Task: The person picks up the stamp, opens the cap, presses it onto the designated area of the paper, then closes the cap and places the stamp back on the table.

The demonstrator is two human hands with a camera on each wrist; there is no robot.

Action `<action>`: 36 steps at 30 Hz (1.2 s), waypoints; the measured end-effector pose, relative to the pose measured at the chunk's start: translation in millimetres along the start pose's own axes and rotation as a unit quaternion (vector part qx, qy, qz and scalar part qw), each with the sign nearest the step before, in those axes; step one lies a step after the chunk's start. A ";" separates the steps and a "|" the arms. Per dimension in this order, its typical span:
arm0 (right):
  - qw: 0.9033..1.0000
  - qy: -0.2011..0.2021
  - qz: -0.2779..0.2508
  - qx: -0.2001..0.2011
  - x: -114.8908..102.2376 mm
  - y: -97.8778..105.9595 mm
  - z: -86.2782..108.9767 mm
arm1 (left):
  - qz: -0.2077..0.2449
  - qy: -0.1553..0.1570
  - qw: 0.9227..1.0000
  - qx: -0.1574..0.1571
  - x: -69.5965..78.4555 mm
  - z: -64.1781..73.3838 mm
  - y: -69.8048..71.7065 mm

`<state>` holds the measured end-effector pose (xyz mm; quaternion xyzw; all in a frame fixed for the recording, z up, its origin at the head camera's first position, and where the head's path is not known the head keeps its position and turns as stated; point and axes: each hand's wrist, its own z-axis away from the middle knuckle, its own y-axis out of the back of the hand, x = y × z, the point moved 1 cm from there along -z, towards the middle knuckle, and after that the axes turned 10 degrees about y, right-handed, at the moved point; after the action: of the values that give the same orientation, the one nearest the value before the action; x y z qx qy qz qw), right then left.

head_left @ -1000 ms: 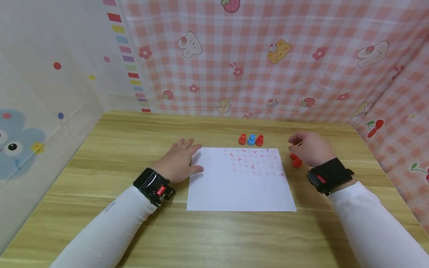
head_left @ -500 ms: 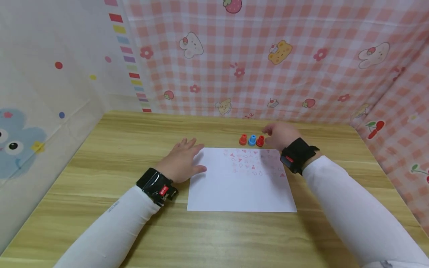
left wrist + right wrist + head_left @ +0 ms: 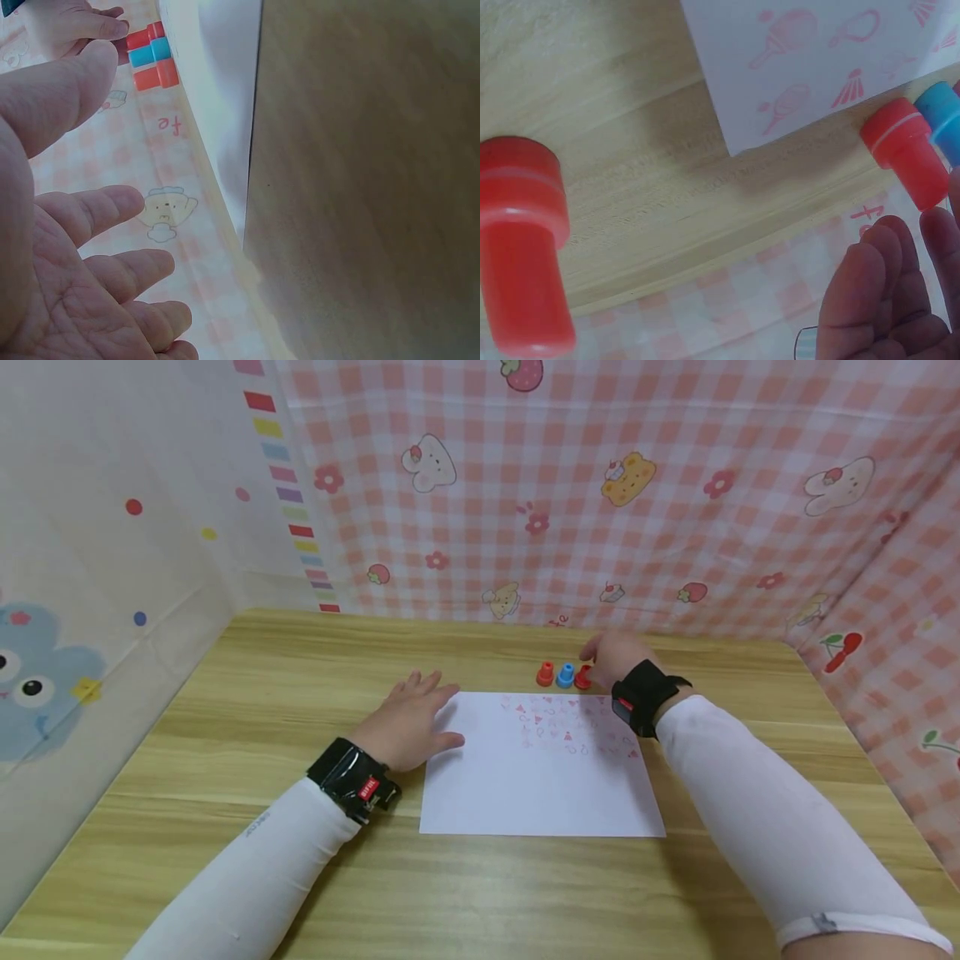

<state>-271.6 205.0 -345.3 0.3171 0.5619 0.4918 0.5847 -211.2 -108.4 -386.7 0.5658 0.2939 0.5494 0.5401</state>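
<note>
Three stamps stand in a row behind the white paper: a red stamp, a blue stamp and another red stamp. My right hand is at the right-hand red one, its fingertips close to the handle; in the right wrist view the fingers show no plain grip round it. Beside the paper's left edge, my left hand lies with fingers spread, the thumb over the sheet. It holds nothing. Another red stamp appears at the left of the right wrist view.
Pink racket and shuttlecock prints cover the upper right part of the paper. The wooden table ends at a pink checked cloth behind it. A white cloth hangs on the left.
My right hand has moved left, from beside the red stamps right of the paper to the right-hand red one in the row. My left hand stays in place.
</note>
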 end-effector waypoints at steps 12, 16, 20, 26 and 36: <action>0.999 -0.029 -0.037 -0.003 -0.4 -5.7 -6.4 | 0.002 -0.001 1.000 -0.006 2.8 0.4 0.0; 0.999 -0.023 -0.031 -0.002 1.5 -5.8 -6.9 | 0.001 0.000 1.000 -0.007 2.4 -0.1 0.0; 0.999 -0.023 -0.034 -0.004 5.6 -6.2 -7.8 | -0.002 0.000 1.000 -0.007 2.5 -0.7 -0.8; 0.999 -0.019 -0.046 0.001 9.5 -2.8 -4.9 | -0.002 0.002 1.000 -0.008 3.2 -0.9 -1.8; 0.996 0.013 -0.073 0.044 9.5 15.6 17.9 | 0.003 -0.008 1.000 -0.006 7.0 0.5 -0.8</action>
<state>-258.7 222.0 -331.3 0.2940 0.6119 0.4266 0.5977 -208.9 -101.9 -385.2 0.5677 0.2841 0.5484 0.5443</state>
